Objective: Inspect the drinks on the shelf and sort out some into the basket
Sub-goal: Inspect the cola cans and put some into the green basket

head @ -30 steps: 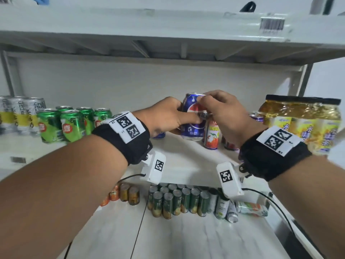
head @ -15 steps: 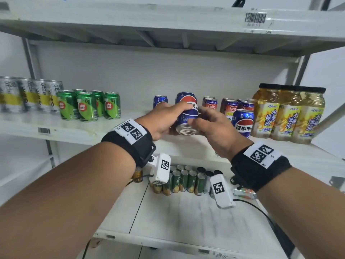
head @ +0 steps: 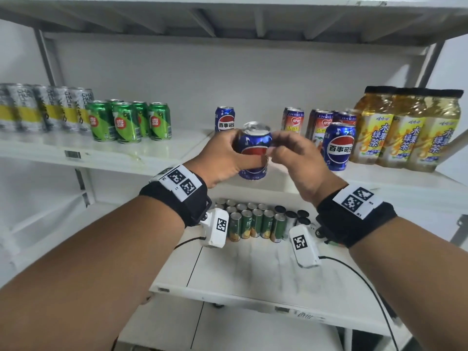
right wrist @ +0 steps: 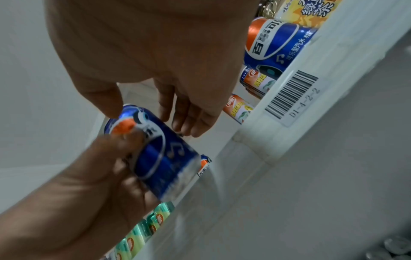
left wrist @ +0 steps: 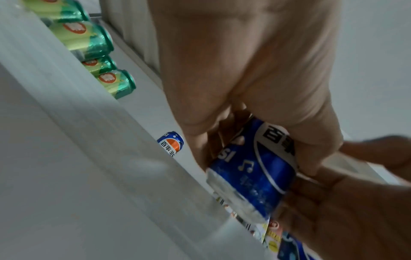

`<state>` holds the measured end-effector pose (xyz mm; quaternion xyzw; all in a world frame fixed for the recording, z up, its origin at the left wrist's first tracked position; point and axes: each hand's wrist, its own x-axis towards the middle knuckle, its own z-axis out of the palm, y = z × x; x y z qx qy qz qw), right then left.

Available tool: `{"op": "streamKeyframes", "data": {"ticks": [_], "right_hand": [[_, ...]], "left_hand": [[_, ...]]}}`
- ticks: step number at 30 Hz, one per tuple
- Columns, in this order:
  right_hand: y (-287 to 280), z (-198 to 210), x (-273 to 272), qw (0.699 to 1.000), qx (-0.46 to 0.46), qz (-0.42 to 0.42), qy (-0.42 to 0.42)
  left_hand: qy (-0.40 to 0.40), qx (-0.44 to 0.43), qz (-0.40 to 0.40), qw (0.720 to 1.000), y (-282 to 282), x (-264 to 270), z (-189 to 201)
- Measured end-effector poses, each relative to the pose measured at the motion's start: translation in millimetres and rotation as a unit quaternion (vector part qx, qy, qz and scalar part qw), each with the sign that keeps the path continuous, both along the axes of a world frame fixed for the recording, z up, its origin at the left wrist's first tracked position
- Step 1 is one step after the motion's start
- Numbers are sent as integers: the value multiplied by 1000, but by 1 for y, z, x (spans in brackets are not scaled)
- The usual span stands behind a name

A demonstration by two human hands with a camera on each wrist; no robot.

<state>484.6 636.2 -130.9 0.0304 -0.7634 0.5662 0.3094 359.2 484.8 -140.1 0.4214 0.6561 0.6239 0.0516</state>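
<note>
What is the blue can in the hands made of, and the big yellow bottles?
Blue can: probably thin metal, glossy printed skin, bare silvery rim and top. Yellow bottles: likely clear plastic, since the amber drink shows through above their paper-looking labels; glass can't be ruled out.

Pepsi can turned upright, right hand's grip loosened

The blue Pepsi can (head: 254, 151) was tipped with its base toward the camera 0.5 s ago; now it stands upright, silver top up, logo facing near. The left hand (head: 222, 158) grips it around the body as before. The right hand (head: 295, 158) has let go of the base, and its fingers (right wrist: 191, 121) now lie loosely extended beside the can's right side.
</note>
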Motion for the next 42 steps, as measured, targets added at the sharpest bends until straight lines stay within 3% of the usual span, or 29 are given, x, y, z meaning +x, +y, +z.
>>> {"op": "streamKeyframes", "data": {"ticks": [3, 6, 15, 22, 25, 28, 33, 38, 42], "right_hand": [[-5, 7, 9, 997, 74, -18, 8], [-9, 5, 12, 990, 137, -22, 12], [9, -6, -5, 998, 26, 0, 57], [26, 12, -2, 992, 105, -22, 68], [40, 34, 3, 960, 237, -137, 60], [70, 59, 11, 882, 408, -231, 37], [122, 86, 16, 820, 488, -294, -56], [134, 80, 15, 817, 461, -284, -197], [135, 76, 15, 833, 436, -283, -190]], "left_hand": [[104, -33, 26, 994, -5, -2, -11], [131, -4, 31, 991, -5, -3, -18], [190, -12, 66, 979, 10, -2, -9], [187, 28, 42, 981, 32, 8, 8], [161, 13, 24, 987, 48, 11, 24], [179, -46, 36, 982, 68, 9, 47], [186, -124, 40, 974, 104, 12, 80], [202, -156, 35, 966, 133, 18, 93], [218, -156, 8, 963, 145, 23, 99]]}}
